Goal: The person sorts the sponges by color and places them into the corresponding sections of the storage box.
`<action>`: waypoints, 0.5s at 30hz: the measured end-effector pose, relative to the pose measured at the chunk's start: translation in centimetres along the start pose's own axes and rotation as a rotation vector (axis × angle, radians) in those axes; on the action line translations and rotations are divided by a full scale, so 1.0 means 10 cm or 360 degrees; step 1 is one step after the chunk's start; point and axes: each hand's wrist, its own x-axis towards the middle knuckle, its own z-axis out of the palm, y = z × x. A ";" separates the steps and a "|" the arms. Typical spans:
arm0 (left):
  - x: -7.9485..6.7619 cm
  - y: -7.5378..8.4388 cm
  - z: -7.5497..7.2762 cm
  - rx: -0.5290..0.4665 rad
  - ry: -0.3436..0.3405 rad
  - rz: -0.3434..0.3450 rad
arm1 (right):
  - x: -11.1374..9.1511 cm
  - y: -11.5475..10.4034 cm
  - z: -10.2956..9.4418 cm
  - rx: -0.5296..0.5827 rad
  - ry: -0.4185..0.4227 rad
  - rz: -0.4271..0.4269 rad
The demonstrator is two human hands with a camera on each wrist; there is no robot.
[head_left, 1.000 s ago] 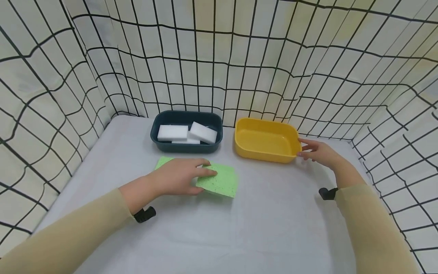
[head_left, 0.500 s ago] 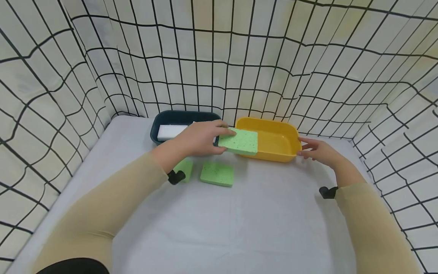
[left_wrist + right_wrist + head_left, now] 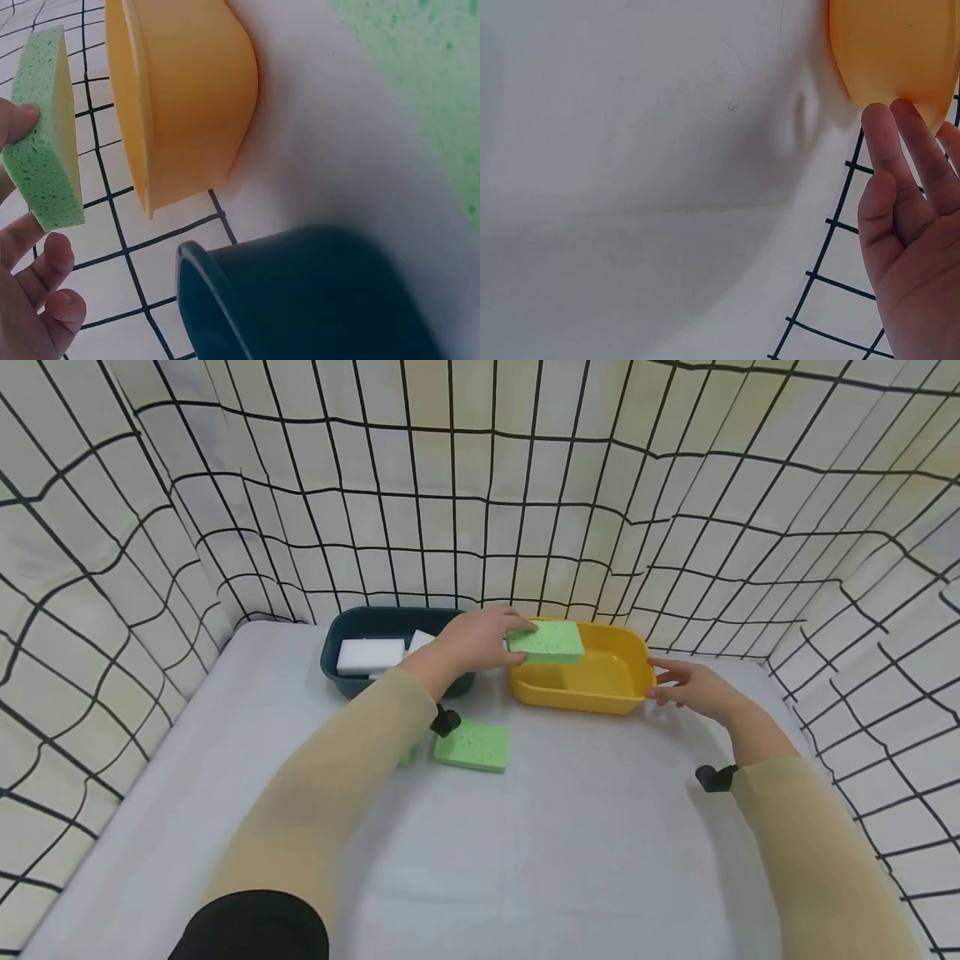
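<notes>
In the head view my left hand pinches a green sponge by its near end, holding it over the left part of the yellow bin. The left wrist view shows this sponge between thumb and fingers, apart from the bin's rim. My right hand touches the bin's right end with extended fingertips; the right wrist view has those fingers against its wall. On the white cloth lies a second green sponge. Another green sponge is mostly hidden behind my left forearm.
A dark teal bin stands left of the yellow one, with white sponge blocks inside, partly hidden by my left hand. Black wire grid walls rise behind and at both sides of the cloth-covered table.
My left hand has lifted a green sponge off the cloth and carried it right and away to above the yellow bin. My right hand has stayed at the bin's end.
</notes>
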 end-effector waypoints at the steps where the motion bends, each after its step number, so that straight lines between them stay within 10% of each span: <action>1: 0.03 0.00 0.02 -0.0003 -0.0011 -0.0011 | 0.00 0.00 0.00 0.0001 -0.0002 0.0003; 15: 0.44 0.32 0.20 0.0197 -0.0325 -0.0028 | 0.01 -0.02 -0.02 -0.0029 -0.0003 -0.0009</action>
